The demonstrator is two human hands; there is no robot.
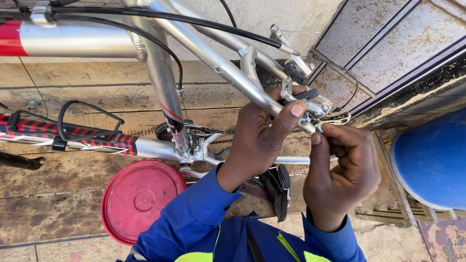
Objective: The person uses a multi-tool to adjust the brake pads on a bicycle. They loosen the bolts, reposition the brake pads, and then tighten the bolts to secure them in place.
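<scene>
Weathered wooden planks [58, 174] lay under the work, with a rusted metal door [398, 43] to my right. My left hand [259, 138] was clenched around the silver seat stay [233, 73] of the bicycle frame, thumb pressed up against the rear rim brake [310, 104]. My right hand [342, 172] was pinched shut on a small fitting at the brake arm's lower end; I could not tell from there whether it was a bolt, a cable end or a tool tip. The brake sat between both hands, mounted high on the stays, its black pad [296, 73] and thin cable [347, 80] just beyond. I judged the step as adjusting or fastening the brake at its clamp point. The next move seemed to call for steady bracing by the left hand and a fine, small turn or pull by the right fingertips. Further out: a red round lid [138, 201] on the planks below the crank, a black bottle cage [85, 123] on the striped tube, a blue barrel [432, 160] at right.
</scene>
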